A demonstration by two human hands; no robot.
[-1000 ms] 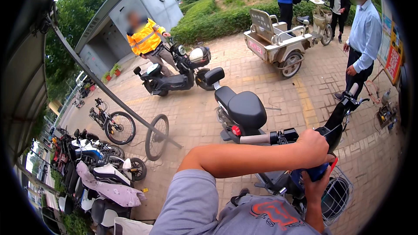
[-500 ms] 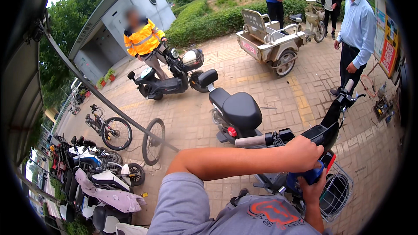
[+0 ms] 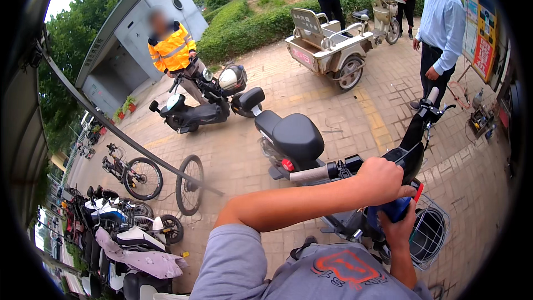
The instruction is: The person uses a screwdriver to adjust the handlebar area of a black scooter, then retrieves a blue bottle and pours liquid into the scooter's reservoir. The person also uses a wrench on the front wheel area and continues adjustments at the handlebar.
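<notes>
My right hand [image 3: 398, 229] is wrapped round a dark blue object [image 3: 391, 210] at the front of an electric scooter. Its kind cannot be made out. A red strip [image 3: 418, 191] sticks up at its right edge. Just above, my left hand [image 3: 383, 176] is bent into a fist with one finger reaching toward the red strip; anything inside it is hidden. My left forearm crosses in front of the scooter's handlebar, whose beige grip [image 3: 310, 174] shows beyond it. The black seat [image 3: 298, 136] lies farther left. A wire basket [image 3: 430, 239] sits right beside my right hand.
A person in an orange jacket [image 3: 172, 50] stands by another scooter [image 3: 202, 105]. A cargo tricycle [image 3: 327, 50] and several people are at the back. Bicycles and parked scooters [image 3: 133, 239] line the left, near a slanting pole [image 3: 127, 139]. A toolbox [image 3: 478, 122] sits at right.
The whole view has shifted, so the surroundings sit farther left and slightly higher. A finger of my left hand now extends toward the red strip. My right hand stays on the blue object.
</notes>
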